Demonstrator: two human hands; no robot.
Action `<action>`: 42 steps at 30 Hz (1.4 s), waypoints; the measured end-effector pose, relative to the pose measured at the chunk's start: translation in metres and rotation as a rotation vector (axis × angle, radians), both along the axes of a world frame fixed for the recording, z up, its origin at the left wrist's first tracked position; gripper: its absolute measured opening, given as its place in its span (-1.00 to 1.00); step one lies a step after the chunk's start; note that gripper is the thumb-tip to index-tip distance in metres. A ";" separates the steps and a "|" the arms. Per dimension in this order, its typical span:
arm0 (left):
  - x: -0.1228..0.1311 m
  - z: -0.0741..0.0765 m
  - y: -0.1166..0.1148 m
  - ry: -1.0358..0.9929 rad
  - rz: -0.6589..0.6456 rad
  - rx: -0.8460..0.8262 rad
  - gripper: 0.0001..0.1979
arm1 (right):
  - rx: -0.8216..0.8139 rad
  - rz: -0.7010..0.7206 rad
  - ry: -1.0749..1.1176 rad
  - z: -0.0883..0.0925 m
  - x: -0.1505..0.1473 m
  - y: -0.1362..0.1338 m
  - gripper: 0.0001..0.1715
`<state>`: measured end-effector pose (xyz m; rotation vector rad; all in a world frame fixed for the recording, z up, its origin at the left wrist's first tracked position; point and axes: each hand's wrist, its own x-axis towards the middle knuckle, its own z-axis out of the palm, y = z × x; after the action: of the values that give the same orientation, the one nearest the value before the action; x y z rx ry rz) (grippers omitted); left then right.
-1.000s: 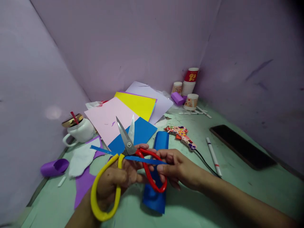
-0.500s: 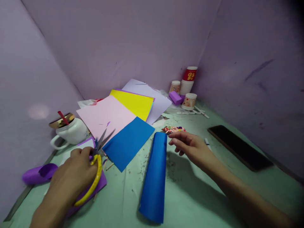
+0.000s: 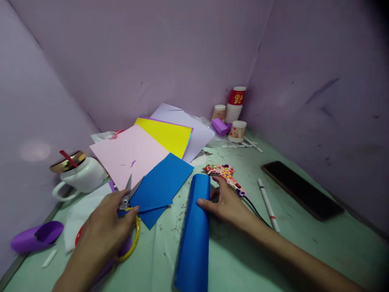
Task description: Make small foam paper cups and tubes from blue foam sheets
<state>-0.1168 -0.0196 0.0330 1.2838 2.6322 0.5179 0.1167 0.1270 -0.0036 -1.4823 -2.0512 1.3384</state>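
Observation:
My left hand (image 3: 114,221) is closed around a pair of scissors (image 3: 126,201) with a yellow handle loop; the blades stand apart and point away from me. A narrow blue paper strip (image 3: 156,207) lies by its fingertips, over a flat blue sheet (image 3: 167,182). Right of that, a sheet of blue paper curled into a roll (image 3: 194,235) lies lengthwise. My right hand (image 3: 223,202) pinches its far right edge, thumb on top, the other fingers partly hidden behind. Purple paper shows in part under my left hand.
Pink paper (image 3: 127,150), yellow paper (image 3: 167,132) and white sheets lie behind. At left are a white teapot-like mug (image 3: 82,176) and a purple roll (image 3: 36,237). A floral glue gun-like object (image 3: 223,172), white pen (image 3: 268,205), phone (image 3: 300,188) and paper cups (image 3: 237,132) are at right.
My right hand has moved onto the blue roll from beside it. My left hand has shifted with the scissors, and a blue strip now shows near it. The view has turned slightly.

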 end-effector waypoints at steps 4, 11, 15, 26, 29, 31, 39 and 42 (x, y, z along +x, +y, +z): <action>0.061 -0.006 0.009 -0.592 -0.145 -0.015 -0.30 | -0.201 -0.029 0.192 -0.006 0.002 0.002 0.09; 0.098 -0.027 0.008 -1.034 -0.266 0.226 -0.07 | -0.416 0.174 0.725 0.003 0.004 -0.010 0.05; 0.102 -0.025 -0.004 -1.005 -0.187 0.431 -0.10 | -0.336 0.267 0.934 0.008 0.006 -0.020 -0.03; 0.098 -0.057 -0.002 -0.300 -0.113 0.616 -0.59 | 0.204 0.537 0.821 0.005 0.012 -0.031 -0.20; 0.101 -0.055 -0.001 -0.286 -0.181 0.675 -0.53 | 0.259 0.535 0.843 0.000 0.012 -0.031 -0.27; 0.101 -0.051 -0.001 -0.329 -0.189 0.661 -0.55 | 0.266 0.516 0.818 -0.002 0.012 -0.031 -0.29; 0.092 -0.038 0.012 -0.827 -0.386 0.378 -0.44 | -0.014 0.442 0.723 -0.005 0.000 -0.029 -0.42; 0.091 -0.037 0.017 -0.809 -0.334 0.355 -0.51 | -0.053 0.402 0.708 -0.013 -0.003 -0.026 -0.48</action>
<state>-0.0255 -0.0028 -0.0036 1.2082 1.6756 1.1781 0.1140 0.1013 -0.0161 -0.4754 -1.8661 1.7453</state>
